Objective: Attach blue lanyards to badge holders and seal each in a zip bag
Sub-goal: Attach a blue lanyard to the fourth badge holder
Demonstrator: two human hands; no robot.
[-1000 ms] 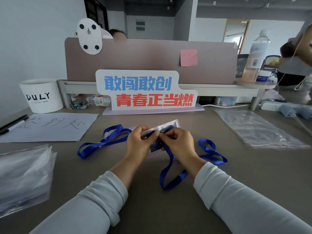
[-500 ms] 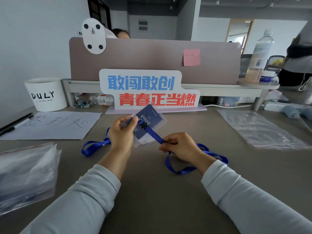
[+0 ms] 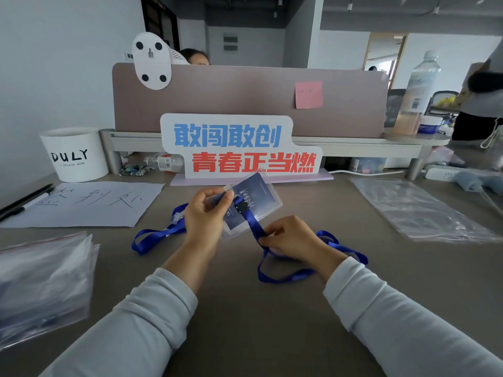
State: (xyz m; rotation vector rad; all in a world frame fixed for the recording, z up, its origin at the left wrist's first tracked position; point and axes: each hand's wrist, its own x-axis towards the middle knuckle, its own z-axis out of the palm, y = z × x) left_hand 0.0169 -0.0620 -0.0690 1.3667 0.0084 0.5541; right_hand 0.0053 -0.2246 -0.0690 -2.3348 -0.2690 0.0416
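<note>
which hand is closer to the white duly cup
Left. The left hand sits right of the white cup, holding the badge holder; the right hand is farther right, pinching the blue lanyard.

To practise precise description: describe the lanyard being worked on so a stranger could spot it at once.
Before the red-and-blue sign, the left hand holds a clear badge holder. This lanyard is clipped to it and runs through the right hand; the other lanyard lies further left.

Lanyards (image 3: 254,225) (image 3: 155,236): 2, before sign (image 3: 239,148). Bottles (image 3: 164,161) (image 3: 416,96): 2, flanking sign. Cup (image 3: 74,155): 1, left of sign. Sticky note (image 3: 309,94): 1, above sign.
</note>
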